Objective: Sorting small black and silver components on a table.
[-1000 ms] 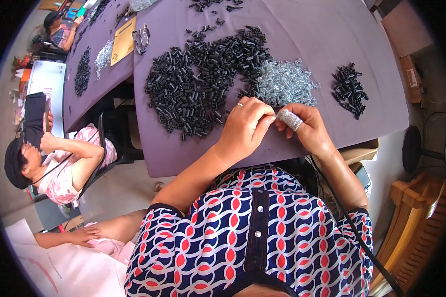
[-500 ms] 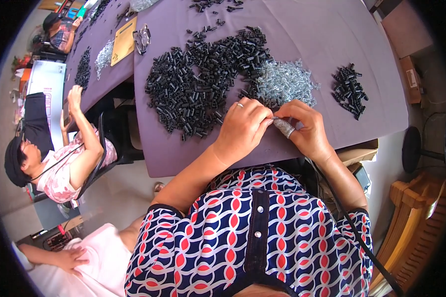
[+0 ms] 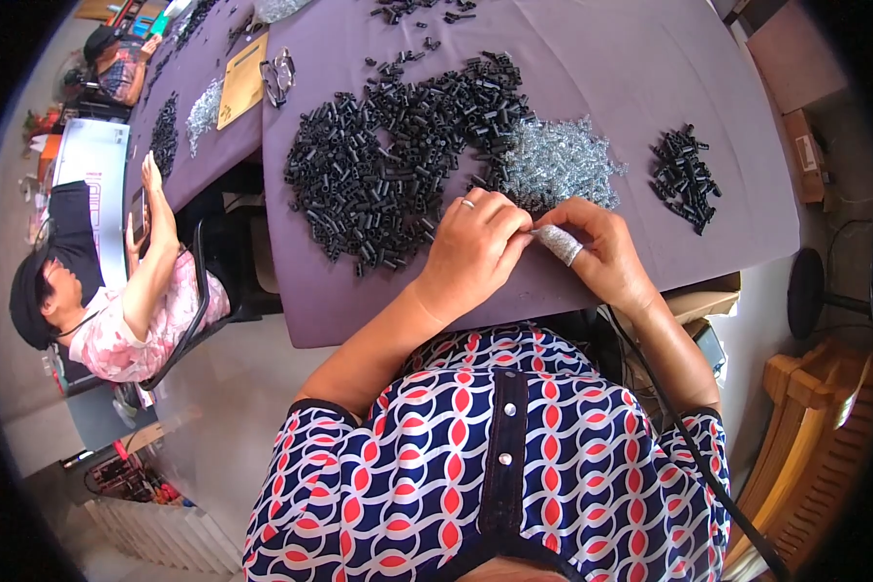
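At the lower left, the light-pink lap seen earlier is gone, baring white panels [image 3: 165, 533]. On the surface [image 3: 669, 68], glasses [image 3: 279, 78] lie beside a yellow tray [image 3: 242, 80], its contents too small to tell. Left hand [image 3: 477, 250] and right hand [image 3: 606, 254] meet, fingertips pinching a tiny part [image 3: 535, 231], mostly hidden, just before the clear pile [image 3: 558, 160] and near the black pile [image 3: 364, 179].

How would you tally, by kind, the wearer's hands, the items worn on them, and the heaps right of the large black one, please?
Bare hands (left hand, right hand): 2
Shiny ring on a left finger: 1
Silvery-white wrap on a right digit: 1
Heap of clear shiny small pieces: 1
Small heap of black tubular pieces: 1
Total: 6
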Available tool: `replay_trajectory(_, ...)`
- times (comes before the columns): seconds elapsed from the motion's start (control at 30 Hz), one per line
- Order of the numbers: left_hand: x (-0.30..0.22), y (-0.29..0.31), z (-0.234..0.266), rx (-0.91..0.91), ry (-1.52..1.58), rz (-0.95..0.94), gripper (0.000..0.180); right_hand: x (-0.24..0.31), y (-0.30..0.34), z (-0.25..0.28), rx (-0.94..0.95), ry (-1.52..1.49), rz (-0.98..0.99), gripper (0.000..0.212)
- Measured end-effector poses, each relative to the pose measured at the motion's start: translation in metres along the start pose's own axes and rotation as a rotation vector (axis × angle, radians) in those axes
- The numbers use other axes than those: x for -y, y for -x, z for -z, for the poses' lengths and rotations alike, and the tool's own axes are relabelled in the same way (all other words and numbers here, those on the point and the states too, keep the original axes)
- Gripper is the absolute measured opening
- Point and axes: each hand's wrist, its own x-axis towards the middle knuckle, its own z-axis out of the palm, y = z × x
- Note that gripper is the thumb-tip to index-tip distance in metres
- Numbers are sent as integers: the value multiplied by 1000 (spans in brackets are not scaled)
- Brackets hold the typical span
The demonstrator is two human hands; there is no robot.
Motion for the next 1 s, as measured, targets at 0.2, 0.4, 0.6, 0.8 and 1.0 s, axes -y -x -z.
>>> replay_trajectory(0.2,-2,1,0,2,11,-9,13,6,1,1,27,65,-57,14)
replay_trajectory(0.4,-1,1,1,19,27,-1,9,6,2,-1,21,-11,-125,16)
replay_trajectory(0.6,-4,-1,2,25,37,-12,7,4,6,-8,-65,95,-34,20)
replay_trajectory(0.8,11,-1,4,-7,-36,54,14,8,3,2,-147,230,17,25)
replay_trajectory(1.0,34,-12,47,-194,-52,170,6,4,13,9,-136,220,-29,22)
